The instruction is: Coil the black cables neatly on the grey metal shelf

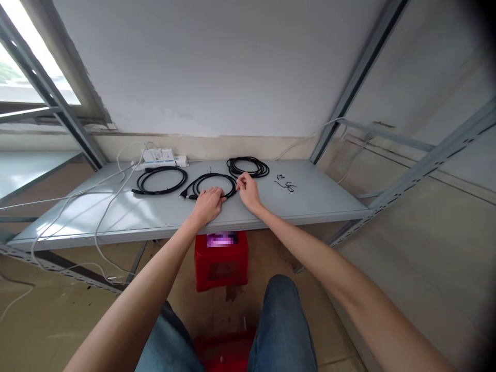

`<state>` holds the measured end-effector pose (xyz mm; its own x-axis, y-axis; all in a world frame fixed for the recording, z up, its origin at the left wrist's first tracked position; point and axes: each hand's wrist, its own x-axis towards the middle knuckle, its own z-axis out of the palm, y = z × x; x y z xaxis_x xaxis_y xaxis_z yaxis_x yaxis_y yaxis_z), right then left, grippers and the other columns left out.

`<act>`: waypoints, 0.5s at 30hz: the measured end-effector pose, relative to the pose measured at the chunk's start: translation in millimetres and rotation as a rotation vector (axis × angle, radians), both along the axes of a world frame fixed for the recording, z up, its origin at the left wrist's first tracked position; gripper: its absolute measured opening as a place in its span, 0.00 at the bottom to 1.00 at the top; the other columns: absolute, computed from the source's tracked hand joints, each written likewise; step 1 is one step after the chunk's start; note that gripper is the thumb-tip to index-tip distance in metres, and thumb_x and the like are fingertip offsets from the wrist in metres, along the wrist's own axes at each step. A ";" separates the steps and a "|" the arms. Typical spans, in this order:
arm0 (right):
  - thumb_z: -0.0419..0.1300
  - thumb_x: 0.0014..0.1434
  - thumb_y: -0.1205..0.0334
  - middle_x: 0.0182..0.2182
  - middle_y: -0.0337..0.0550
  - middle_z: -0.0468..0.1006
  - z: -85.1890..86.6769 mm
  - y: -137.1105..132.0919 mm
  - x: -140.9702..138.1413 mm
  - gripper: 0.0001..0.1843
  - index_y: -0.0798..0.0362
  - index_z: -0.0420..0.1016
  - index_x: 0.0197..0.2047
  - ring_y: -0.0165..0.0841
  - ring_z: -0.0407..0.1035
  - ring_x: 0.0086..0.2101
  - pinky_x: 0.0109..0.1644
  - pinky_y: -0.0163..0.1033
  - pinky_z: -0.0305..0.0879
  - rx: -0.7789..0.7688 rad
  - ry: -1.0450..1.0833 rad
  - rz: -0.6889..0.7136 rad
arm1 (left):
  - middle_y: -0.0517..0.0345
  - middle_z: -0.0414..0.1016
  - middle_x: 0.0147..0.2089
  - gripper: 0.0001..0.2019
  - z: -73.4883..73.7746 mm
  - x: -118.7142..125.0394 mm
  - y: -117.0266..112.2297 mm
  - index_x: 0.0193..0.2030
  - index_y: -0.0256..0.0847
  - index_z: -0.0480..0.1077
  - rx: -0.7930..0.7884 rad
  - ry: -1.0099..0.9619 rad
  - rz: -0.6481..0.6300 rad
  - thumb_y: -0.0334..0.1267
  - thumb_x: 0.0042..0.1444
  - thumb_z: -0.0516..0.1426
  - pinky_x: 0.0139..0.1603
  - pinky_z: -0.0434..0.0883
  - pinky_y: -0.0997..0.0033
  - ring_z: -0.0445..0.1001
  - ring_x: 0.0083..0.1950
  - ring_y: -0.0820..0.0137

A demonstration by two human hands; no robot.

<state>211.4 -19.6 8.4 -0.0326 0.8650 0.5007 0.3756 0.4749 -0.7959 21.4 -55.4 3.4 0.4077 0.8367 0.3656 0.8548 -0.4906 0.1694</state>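
Three coiled black cables lie on the grey shelf top (294, 209). My left hand (208, 204) covers the front of the middle coiled cable (209, 176), with fingers bent over it and the thumb at its right. The cable's plug end (184, 195) pokes out left of that hand. My right hand (248, 192) is closed in a pinch at the same coil's right side; the fingertips partly hide what is between them. Behind it lies another coiled cable (248, 174), and a third coiled cable (163, 181) sits to the left.
Short dark wire ties (287, 185) lie at the right. A white power strip (160, 158) with adapters stands at the back left, its white cords running over the shelf's left side. Metal posts (358, 77) frame the shelf. A red stool (220, 261) is below.
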 end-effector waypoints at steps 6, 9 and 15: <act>0.52 0.67 0.59 0.25 0.34 0.71 -5.6 2.2 -1.3 0.06 0.45 0.60 0.35 0.35 0.67 0.28 0.42 0.38 0.64 -0.031 -0.080 0.080 | 0.42 0.77 0.51 0.06 -1.1 2.9 0.8 0.46 0.42 0.69 -0.007 0.005 0.017 0.40 0.72 0.53 0.56 0.65 0.50 0.73 0.58 0.48; 0.51 0.68 0.60 0.27 0.37 0.72 -1.6 -3.1 -3.5 0.05 0.44 0.63 0.38 0.38 0.67 0.30 0.41 0.40 0.62 0.018 -0.262 0.047 | 0.39 0.77 0.51 0.07 0.0 5.2 0.4 0.46 0.41 0.69 -0.005 0.032 0.043 0.37 0.72 0.51 0.56 0.65 0.50 0.73 0.57 0.48; 0.50 0.70 0.62 0.29 0.40 0.74 2.8 -11.1 -7.3 0.05 0.44 0.65 0.41 0.41 0.67 0.30 0.40 0.40 0.59 0.057 -0.385 0.031 | 0.38 0.78 0.49 0.09 8.9 9.5 -3.9 0.49 0.39 0.68 -0.004 0.096 0.075 0.35 0.74 0.47 0.56 0.65 0.53 0.76 0.55 0.50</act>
<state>204.1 -30.7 11.2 -0.2533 0.8318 0.4939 0.6264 0.5301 -0.5715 30.8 -59.3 12.3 0.3768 0.8675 0.3247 0.9016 -0.4239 0.0863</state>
